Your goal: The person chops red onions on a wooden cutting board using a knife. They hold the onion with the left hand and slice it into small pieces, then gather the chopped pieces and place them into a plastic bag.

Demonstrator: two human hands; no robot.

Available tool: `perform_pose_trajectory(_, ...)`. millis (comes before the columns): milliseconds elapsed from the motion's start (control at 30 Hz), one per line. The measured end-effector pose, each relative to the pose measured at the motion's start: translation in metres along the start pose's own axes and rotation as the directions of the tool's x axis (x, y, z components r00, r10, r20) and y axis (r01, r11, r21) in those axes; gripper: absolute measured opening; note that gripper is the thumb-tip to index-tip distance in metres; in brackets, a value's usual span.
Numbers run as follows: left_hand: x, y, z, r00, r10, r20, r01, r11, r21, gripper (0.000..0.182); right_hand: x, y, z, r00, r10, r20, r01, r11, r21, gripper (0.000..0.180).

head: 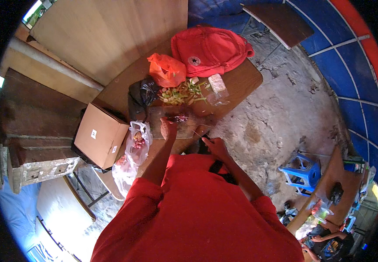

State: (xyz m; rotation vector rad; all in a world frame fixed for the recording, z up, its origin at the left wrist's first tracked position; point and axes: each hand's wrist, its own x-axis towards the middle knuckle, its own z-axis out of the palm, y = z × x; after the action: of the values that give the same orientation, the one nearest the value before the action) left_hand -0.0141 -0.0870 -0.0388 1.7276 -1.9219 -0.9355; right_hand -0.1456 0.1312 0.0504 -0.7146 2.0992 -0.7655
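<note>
On the wooden table, a cutting board [156, 129] lies in front of me. My left hand [168, 129] rests over the board with its fingers curled; whether it pinches anything is too small to tell. Right beside those fingertips is a small heap of sliced purple-and-white shallots [181, 118]. My right hand [216, 146] is closed around the handle of a knife [197, 133] at the table's near edge. Its thin blade points up and left toward the board, apart from the shallots. Beyond the board lies a pile of chopped green and pale vegetables [182, 93].
An orange plastic bag [167, 70], a red backpack [208, 50] and a white packet [217, 83] sit behind the vegetables. To the left are a black bag [140, 96], a clear bag of shallots [139, 140] and a cardboard box [99, 136]. Blue stools [302, 172] and another person [333, 244] are at right.
</note>
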Motion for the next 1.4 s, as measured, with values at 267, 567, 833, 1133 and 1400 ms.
perform_pose_trajectory(267, 0.001, -0.063, 0.006, 0.987, 0.071, -0.147, -0.112, 0.949, -0.294, 0.035, 0.008, -0.001, 0.011, 0.995, -0.074, 0.069, 0.077, 0.996, -0.038, 0.062)
perform_pose_trajectory(567, -0.008, -0.052, -0.016, 0.988, -0.110, -0.106, 0.090, 0.980, -0.178, 0.037, 0.014, -0.009, 0.011, 0.995, -0.006, 0.095, 0.005, 1.000, 0.008, 0.060)
perform_pose_trajectory(833, -0.022, -0.038, -0.044, 0.976, 0.172, -0.133, -0.204, 0.937, -0.283, 0.045, 0.017, -0.010, 0.012, 0.999, -0.014, 0.051, 0.016, 0.999, -0.046, 0.063)
perform_pose_trajectory(1133, -0.017, -0.055, -0.045, 0.980, 0.195, -0.027, -0.194, 0.938, -0.288, 0.046, 0.030, -0.009, 0.015, 0.982, -0.187, -0.029, 0.183, 0.976, -0.118, 0.058)
perform_pose_trajectory(1400, -0.026, -0.050, -0.058, 0.939, 0.343, 0.008, -0.337, 0.926, -0.169, 0.051, 0.037, -0.010, 0.022, 0.958, -0.267, -0.103, 0.243, 0.949, -0.201, 0.061)
